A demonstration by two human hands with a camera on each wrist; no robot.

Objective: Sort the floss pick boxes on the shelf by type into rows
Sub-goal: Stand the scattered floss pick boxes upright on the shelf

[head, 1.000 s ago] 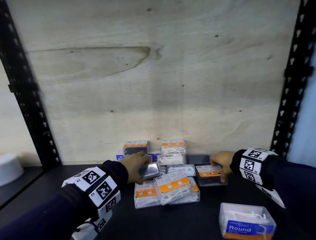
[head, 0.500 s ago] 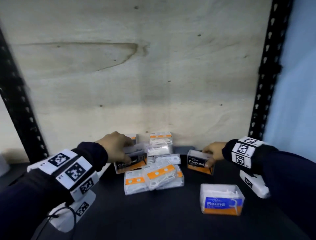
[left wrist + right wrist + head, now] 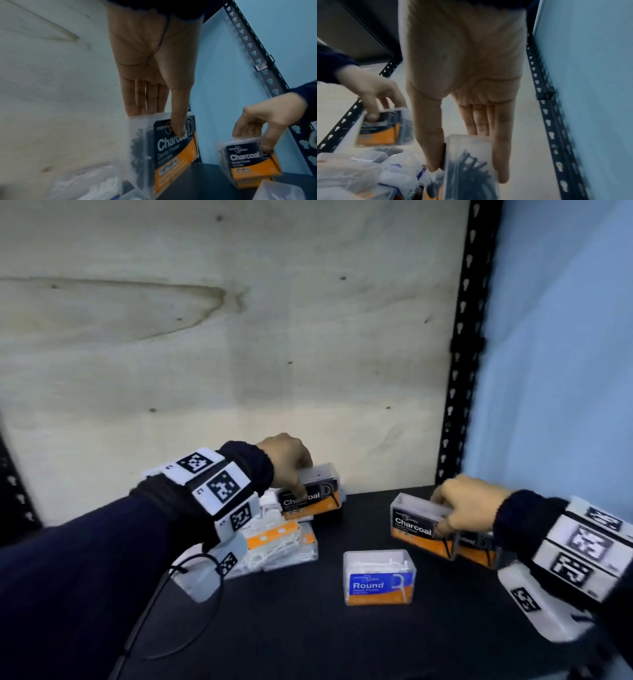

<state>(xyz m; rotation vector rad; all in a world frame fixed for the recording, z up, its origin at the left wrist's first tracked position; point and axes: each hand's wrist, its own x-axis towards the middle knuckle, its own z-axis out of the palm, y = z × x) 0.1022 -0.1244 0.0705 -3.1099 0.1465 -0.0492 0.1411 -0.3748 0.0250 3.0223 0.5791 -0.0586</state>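
My left hand pinches a black-and-orange Charcoal box, thumb on its label and fingers behind, above the pile of clear boxes. In the left wrist view the same Charcoal box stands upright under my left hand. My right hand grips a second Charcoal box from above at the right of the shelf; another Charcoal box sits behind it. The right wrist view shows my right hand clamped on that box. A blue Round box stands alone in front.
The black shelf board lies open in front. A plywood back panel closes the rear, a black perforated upright stands at the right, and a blue wall lies beyond it. A cable hangs from my left wrist.
Both hands have lifted Charcoal boxes off the pile; the left one moved right and up, the right one moved out to the right, beside another Charcoal box. The head view swung right.
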